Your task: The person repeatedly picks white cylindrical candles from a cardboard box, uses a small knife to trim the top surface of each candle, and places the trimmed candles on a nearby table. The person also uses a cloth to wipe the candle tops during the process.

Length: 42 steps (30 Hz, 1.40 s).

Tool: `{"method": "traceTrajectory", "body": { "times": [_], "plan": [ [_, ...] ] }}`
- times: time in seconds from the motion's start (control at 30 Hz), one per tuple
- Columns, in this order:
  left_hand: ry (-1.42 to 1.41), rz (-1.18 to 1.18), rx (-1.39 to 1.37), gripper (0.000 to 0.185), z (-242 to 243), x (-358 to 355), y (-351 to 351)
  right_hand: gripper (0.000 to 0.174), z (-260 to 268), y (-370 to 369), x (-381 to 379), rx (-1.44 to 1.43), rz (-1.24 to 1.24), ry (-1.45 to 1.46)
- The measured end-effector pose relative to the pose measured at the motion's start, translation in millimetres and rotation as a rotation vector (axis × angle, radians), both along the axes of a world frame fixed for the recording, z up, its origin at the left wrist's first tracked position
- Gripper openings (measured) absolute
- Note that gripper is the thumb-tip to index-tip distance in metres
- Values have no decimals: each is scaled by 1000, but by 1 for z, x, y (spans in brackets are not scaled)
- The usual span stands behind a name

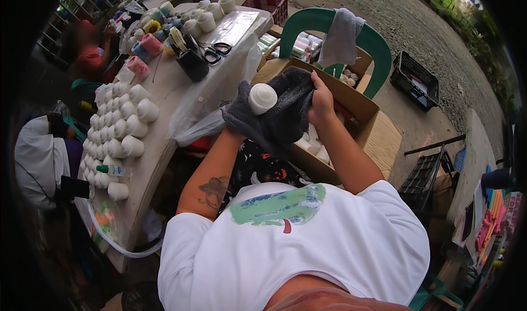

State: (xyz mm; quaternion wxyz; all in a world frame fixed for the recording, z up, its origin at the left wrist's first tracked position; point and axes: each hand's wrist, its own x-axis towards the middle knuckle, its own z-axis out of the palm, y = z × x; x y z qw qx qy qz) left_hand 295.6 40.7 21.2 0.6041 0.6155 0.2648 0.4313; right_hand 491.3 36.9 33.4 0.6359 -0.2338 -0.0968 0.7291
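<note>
A dark grey cloth is spread between my two hands, with a white candle-like cylinder resting on its left part. My left hand is mostly hidden under the cloth, beneath the cylinder, so its fingers do not show. My right hand grips the cloth's right edge, thumb uppermost. Below and to the right, an open cardboard box holds white pieces. Many similar white cylinders stand in rows on the table at the left.
The white table also bears scissors, a black holder, a clear plastic bag and wrapped rolls. A green plastic chair stands beyond the box; a black crate is further right. Two other people are at the left.
</note>
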Motion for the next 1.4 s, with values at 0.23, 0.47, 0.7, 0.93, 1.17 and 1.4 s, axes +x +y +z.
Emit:
{"method": "traceTrajectory", "body": {
  "times": [0.23, 0.47, 0.7, 0.93, 1.17, 1.4],
  "plan": [
    [844, 189, 949, 45, -44, 3, 17, 30, 3, -24, -27, 1415, -266, -1669],
    [1166, 183, 780, 48, -19, 13, 8, 30, -20, -7, -60, 493, -244, -1246],
    [553, 353, 780, 37, -43, 0, 18, 34, -14, 29, -41, -273, 125, -291],
    [739, 173, 796, 50, -9, -30, -15, 61, -46, -18, 7, 209, 364, -1116],
    [520, 108, 464, 37, -90, -27, -9, 91, -40, -45, -29, 830, 361, -1360],
    [1033, 215, 156, 27, -78, -31, 36, 66, -32, -25, -18, 336, 145, -995]
  ]
}}
